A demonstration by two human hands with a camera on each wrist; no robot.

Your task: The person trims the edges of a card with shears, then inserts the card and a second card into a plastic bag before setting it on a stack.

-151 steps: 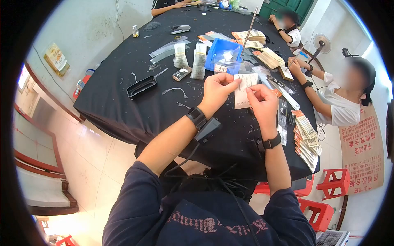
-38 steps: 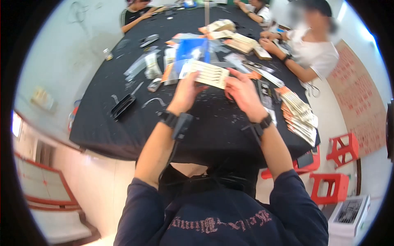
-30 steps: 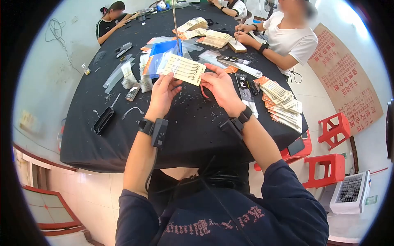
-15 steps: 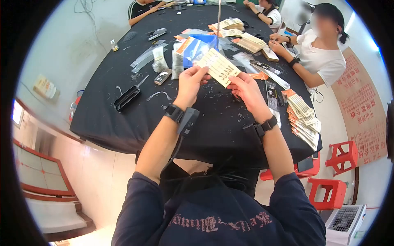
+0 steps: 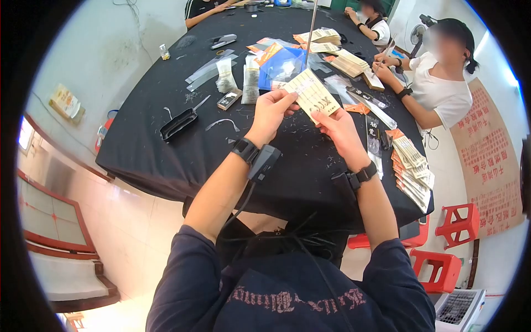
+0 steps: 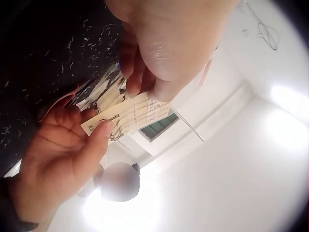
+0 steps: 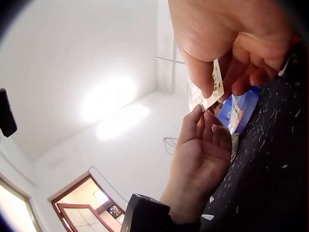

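Note:
A cream card with dark curved pieces (image 5: 313, 95) is held up over the black table, tilted, in the head view. My left hand (image 5: 269, 116) pinches its left edge between thumb and fingers. The right hand (image 5: 344, 135) grips the lower right corner, its thumb lying on the card's face by the dark pieces. In the left wrist view the card (image 6: 130, 115) spans both hands, and in the right wrist view the card (image 7: 216, 89) shows partly behind the near hand's thumb. Behind it stands a blue tray (image 5: 286, 57) with a clear bag on it.
A black open case (image 5: 180, 125), a small box (image 5: 229, 99) and white bundles (image 5: 250, 83) lie to the left. Stacked cards (image 5: 412, 166) sit at the right edge. A thin metal rod (image 5: 311, 36) rises behind the card. Other people sit around the table's far and right sides.
The camera view has swung about. The card, flatter about a second ago, is now tilted more steeply, and the right thumb has moved further onto its face.

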